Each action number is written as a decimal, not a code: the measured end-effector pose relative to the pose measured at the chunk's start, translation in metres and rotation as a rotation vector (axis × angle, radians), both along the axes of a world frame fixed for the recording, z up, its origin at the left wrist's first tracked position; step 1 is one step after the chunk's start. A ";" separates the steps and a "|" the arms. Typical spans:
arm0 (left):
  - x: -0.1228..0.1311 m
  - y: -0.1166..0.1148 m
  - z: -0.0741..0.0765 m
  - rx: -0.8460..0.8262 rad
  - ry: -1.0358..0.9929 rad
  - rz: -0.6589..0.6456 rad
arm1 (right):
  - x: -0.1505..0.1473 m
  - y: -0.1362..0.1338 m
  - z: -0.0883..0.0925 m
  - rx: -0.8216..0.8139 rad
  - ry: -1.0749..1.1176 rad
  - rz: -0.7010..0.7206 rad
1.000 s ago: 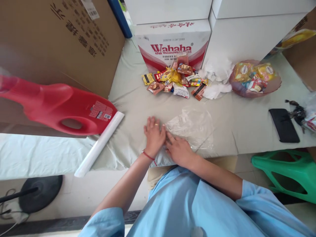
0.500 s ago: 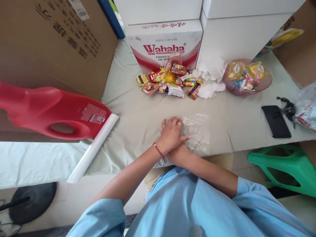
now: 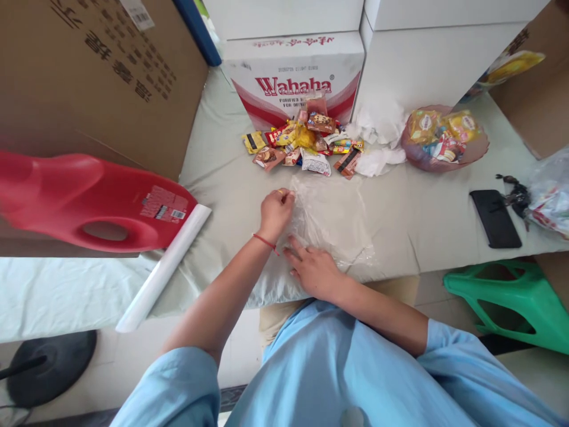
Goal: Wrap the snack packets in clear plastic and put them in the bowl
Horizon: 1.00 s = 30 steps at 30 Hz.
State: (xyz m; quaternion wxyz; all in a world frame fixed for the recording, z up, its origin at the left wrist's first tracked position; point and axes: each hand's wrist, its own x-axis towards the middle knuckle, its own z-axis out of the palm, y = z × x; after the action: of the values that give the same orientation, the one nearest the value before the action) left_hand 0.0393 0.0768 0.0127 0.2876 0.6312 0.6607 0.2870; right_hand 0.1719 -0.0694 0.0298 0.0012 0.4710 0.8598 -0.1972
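Clear plastic film [image 3: 335, 216] lay on the desk [image 3: 393, 222] before the Wahaha carton [image 3: 302, 64], its carton-side corner apparently pinched by the curled fingers of the left hand [image 3: 275, 214], while the right hand [image 3: 316, 271], fingers loosely spread, rested farther from the carton, presumably to keep it flat.

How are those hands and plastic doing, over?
Left hand: grip pinched on clear plastic. Right hand: spread over it. Wrapped snacks lie just beyond.
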 end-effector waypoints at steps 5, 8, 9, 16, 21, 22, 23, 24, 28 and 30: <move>-0.027 0.025 0.002 -0.291 -0.261 0.168 | -0.001 -0.002 -0.002 0.034 -0.031 0.043; -0.034 0.036 0.013 -0.378 -0.401 0.271 | -0.002 -0.005 -0.004 0.033 -0.042 0.058; -0.034 0.036 0.019 -0.368 -0.425 0.291 | -0.003 -0.006 -0.004 0.033 -0.045 0.058; -0.004 -0.046 0.052 0.083 -0.347 0.154 | -0.004 -0.008 -0.005 0.041 -0.020 0.039; 0.000 -0.084 0.023 0.078 0.090 -0.283 | -0.004 -0.007 -0.003 0.000 -0.027 0.061; -0.003 -0.080 0.014 0.070 0.152 -0.300 | -0.004 -0.007 -0.002 0.015 -0.026 0.057; -0.007 -0.075 0.006 0.070 0.206 -0.307 | -0.004 -0.007 -0.001 0.033 -0.024 0.049; -0.012 -0.069 -0.001 0.077 0.253 -0.305 | -0.004 -0.007 -0.001 0.049 -0.023 0.043; -0.023 -0.053 -0.013 0.114 0.371 -0.227 | -0.005 -0.007 -0.001 0.053 -0.033 0.038; -0.025 -0.048 -0.015 0.107 0.402 -0.197 | -0.005 -0.007 -0.002 0.042 -0.041 0.036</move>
State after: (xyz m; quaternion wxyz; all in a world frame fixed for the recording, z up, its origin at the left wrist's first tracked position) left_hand 0.0141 0.0283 -0.0023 0.1428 0.7516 0.6236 0.1605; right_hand 0.1671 -0.0760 0.0279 0.0126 0.4591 0.8720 -0.1694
